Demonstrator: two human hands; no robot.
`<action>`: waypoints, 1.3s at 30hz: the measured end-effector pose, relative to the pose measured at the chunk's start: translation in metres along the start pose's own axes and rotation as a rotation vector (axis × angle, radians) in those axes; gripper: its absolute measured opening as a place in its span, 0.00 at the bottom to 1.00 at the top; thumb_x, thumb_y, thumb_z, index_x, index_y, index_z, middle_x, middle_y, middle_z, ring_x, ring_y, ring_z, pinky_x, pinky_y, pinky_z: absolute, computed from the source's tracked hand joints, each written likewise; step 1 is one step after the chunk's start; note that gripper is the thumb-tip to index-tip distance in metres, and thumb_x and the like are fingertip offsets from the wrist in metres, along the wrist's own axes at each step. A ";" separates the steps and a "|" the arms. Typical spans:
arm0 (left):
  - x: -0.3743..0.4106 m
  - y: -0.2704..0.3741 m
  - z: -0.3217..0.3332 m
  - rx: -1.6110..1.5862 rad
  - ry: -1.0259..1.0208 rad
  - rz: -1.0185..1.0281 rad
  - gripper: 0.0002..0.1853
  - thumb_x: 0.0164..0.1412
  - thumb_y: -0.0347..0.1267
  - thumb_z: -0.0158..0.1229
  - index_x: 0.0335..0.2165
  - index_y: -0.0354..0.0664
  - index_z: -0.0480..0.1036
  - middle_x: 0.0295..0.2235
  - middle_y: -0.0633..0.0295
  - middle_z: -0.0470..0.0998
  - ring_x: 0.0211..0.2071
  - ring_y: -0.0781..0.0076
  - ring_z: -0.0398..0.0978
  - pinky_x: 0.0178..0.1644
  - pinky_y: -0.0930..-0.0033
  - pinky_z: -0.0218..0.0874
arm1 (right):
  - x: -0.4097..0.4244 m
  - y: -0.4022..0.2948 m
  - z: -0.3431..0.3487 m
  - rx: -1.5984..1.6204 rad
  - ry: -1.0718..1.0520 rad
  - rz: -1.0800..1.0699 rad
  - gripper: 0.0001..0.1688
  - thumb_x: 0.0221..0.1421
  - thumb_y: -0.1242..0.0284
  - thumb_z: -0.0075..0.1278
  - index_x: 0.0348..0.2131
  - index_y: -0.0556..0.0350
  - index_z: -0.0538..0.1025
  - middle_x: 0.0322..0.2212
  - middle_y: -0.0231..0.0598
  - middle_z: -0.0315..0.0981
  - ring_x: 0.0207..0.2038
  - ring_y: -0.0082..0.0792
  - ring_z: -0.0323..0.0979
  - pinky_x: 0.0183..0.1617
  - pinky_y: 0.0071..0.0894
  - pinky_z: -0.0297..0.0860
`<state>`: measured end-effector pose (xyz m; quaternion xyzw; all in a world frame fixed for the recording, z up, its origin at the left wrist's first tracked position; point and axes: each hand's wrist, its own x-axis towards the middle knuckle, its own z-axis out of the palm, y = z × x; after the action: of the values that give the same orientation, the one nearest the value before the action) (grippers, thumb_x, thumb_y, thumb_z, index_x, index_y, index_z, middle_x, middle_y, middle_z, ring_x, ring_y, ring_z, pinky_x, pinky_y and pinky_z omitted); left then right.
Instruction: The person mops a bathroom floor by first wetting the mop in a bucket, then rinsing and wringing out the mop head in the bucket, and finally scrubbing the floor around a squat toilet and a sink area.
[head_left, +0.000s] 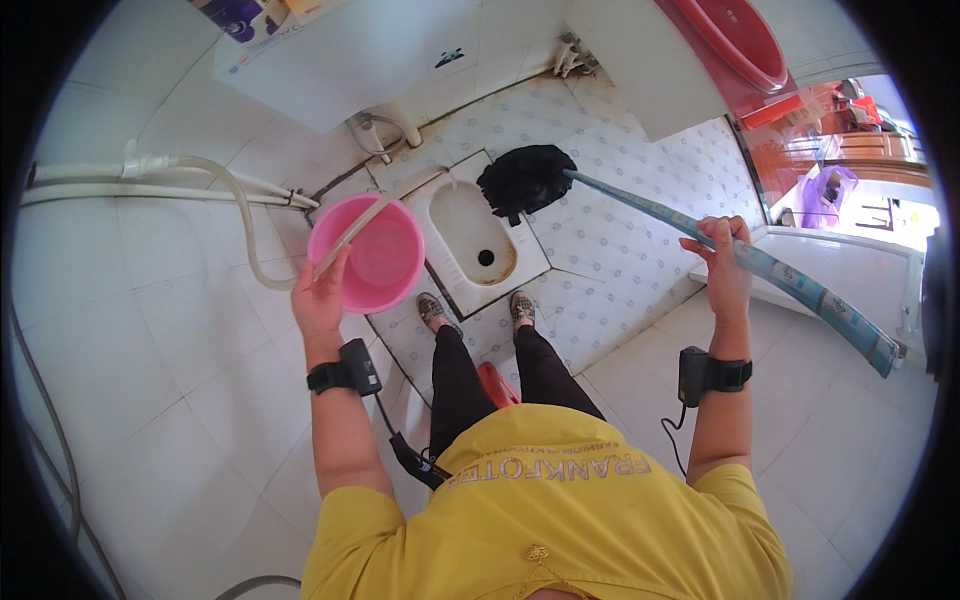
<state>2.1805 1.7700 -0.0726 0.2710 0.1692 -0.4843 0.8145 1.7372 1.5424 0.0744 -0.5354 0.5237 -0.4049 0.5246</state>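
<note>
My left hand holds a pale flexible hose above the rim of a pink plastic basin. The hose's far end reaches over a white squat toilet set in the floor. My right hand grips the blue patterned handle of a mop, which slants down to the left. Its black mop head rests beside the toilet's upper right edge. Whether water runs from the hose I cannot tell.
White pipes run along the left wall. A chrome shower hose hangs near the wall's foot. A red basin is at the upper right, with a doorway below it. A red object lies between my legs.
</note>
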 end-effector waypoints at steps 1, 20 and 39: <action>-0.010 0.012 0.000 0.002 0.005 0.036 0.10 0.57 0.27 0.43 0.30 0.24 0.62 0.45 0.30 0.58 0.50 0.34 0.54 0.55 0.45 0.50 | 0.000 -0.001 0.001 -0.005 0.009 0.009 0.12 0.55 0.68 0.42 0.24 0.56 0.64 0.29 0.36 0.63 0.32 0.24 0.64 0.36 0.31 0.72; 0.001 0.044 -0.198 0.655 0.278 0.143 0.09 0.55 0.29 0.48 0.34 0.39 0.61 0.33 0.58 0.68 0.37 0.61 0.68 0.40 0.59 0.64 | -0.004 -0.005 0.015 -0.032 0.041 0.029 0.10 0.56 0.70 0.40 0.24 0.54 0.62 0.28 0.35 0.62 0.34 0.24 0.64 0.37 0.32 0.71; 0.031 0.029 -0.203 1.021 0.645 0.164 0.14 0.51 0.35 0.51 0.38 0.46 0.62 0.31 0.67 0.65 0.29 0.76 0.62 0.37 0.69 0.59 | -0.009 0.002 0.034 -0.096 0.004 0.007 0.10 0.56 0.69 0.40 0.24 0.54 0.61 0.28 0.34 0.62 0.34 0.24 0.63 0.36 0.33 0.70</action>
<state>2.2179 1.8822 -0.2434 0.7723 0.1325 -0.3335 0.5241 1.7696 1.5556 0.0696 -0.5572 0.5453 -0.3788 0.4987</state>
